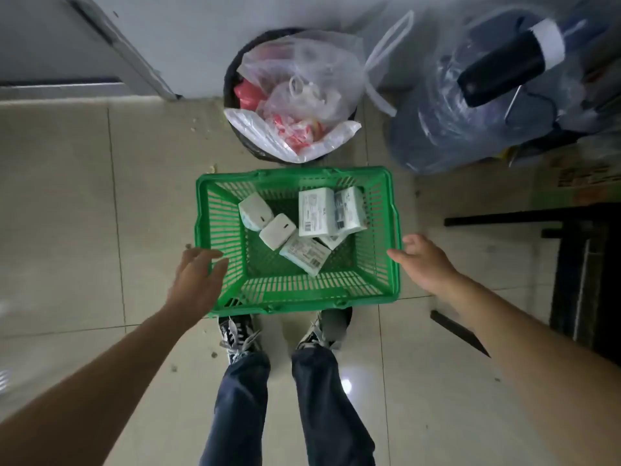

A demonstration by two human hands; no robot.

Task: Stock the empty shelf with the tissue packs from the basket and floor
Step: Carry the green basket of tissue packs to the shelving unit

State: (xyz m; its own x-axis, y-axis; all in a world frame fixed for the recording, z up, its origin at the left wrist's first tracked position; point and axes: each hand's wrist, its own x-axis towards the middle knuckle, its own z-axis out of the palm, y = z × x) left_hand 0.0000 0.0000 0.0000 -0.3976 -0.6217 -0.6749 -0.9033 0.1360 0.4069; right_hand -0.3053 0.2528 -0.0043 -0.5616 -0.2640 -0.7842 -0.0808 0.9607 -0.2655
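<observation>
A green plastic basket [295,299] stands on the tiled floor just in front of my feet. Several white tissue packs [316,213] lie loose inside it, mostly toward its far half. My left hand [198,275] hovers at the basket's left rim with fingers straight and spread, holding nothing. At the right rim, my right hand [421,260] reaches in with relaxed fingers near the edge, also holding nothing. The shelf itself is out of sight.
A black bin [232,79] lined with a plastic bag of rubbish stands just beyond the basket. A large water bottle in plastic wrap [470,105] lies at the back right. Dark furniture [578,264] stands at the right. Crumbs dot the floor at left.
</observation>
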